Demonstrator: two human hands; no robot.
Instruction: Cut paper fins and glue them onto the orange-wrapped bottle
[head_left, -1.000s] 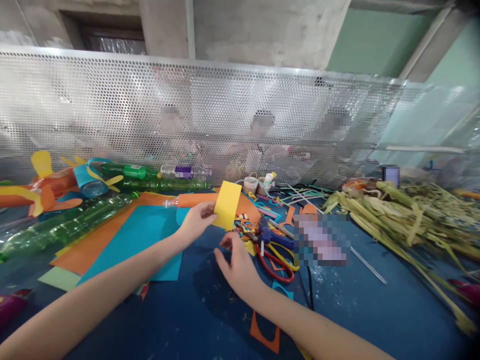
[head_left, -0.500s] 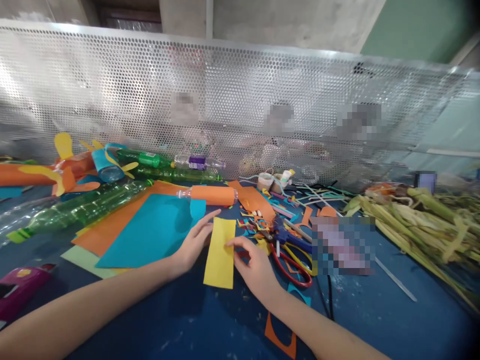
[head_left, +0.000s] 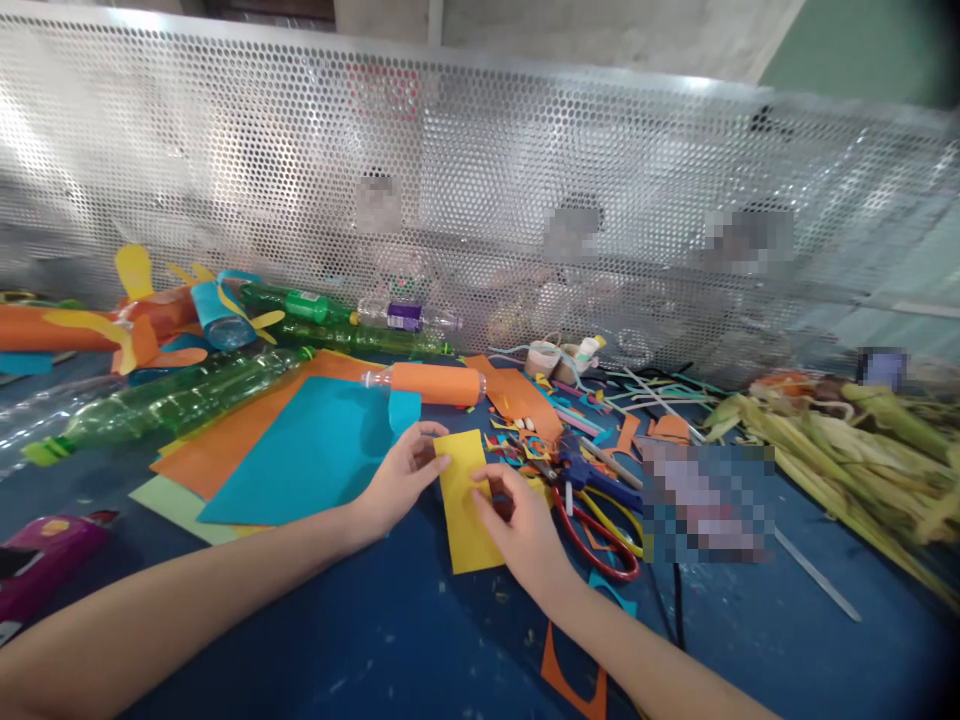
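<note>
A rectangular piece of yellow paper (head_left: 466, 520) is held slightly tilted above the blue table. My left hand (head_left: 401, 472) pinches its upper left corner, thumb on the front and fingers behind. At the right edge, my right hand (head_left: 525, 530) grips the same paper, thumb and index finger curled over its front; its other fingers are partly hidden. Left of the hands lies a blue sheet (head_left: 292, 460) on top of an orange sheet (head_left: 187, 458). Just beyond them is a clear bottle wrapped in orange paper (head_left: 439, 384), with a blue paper piece (head_left: 405, 410) beside it.
Scissors with red handles (head_left: 600, 555), a blue-handled tool (head_left: 600, 472) and paper scraps lie at right. Green bottles (head_left: 172, 405) and paper-decorated bottles stand left, near a purple tool (head_left: 52, 560). Corn husks (head_left: 855, 450) lie far right. A perforated metal panel (head_left: 480, 180) runs behind.
My left hand has closed from open fingers onto the paper's upper left corner. The yellow paper has tilted, its lower end swinging right. The view has shifted slightly.
</note>
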